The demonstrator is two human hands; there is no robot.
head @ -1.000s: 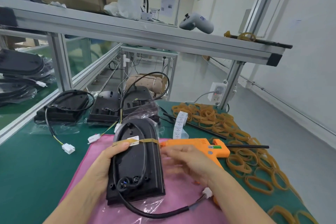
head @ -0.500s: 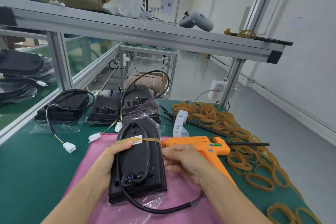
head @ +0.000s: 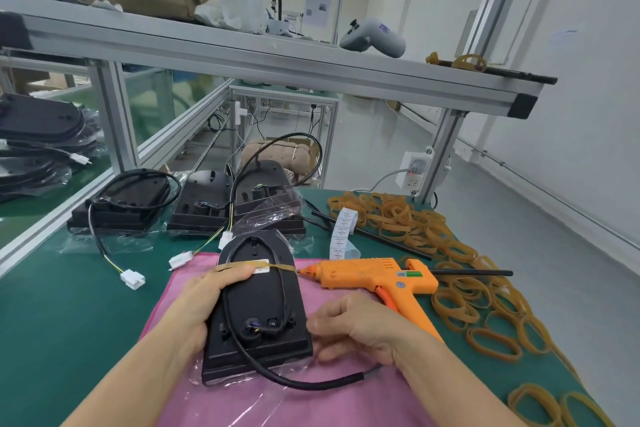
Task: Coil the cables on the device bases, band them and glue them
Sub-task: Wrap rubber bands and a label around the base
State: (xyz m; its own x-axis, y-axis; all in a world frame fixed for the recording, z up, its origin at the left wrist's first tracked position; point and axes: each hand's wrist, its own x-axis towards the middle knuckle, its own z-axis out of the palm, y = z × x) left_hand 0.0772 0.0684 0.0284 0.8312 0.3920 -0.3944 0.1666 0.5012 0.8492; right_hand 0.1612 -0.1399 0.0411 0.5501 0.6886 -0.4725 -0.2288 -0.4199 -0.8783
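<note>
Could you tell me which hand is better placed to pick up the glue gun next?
The right hand, probably: it lies beside the glue gun, by the orange handle, holding nothing I can see. The left hand grips the device base on the far side.

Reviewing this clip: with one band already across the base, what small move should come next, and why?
Probably the right hand tucks the loose cable tail onto the base: it hangs off the near edge, outside the rubber band, while the left hand steadies the base.
</note>
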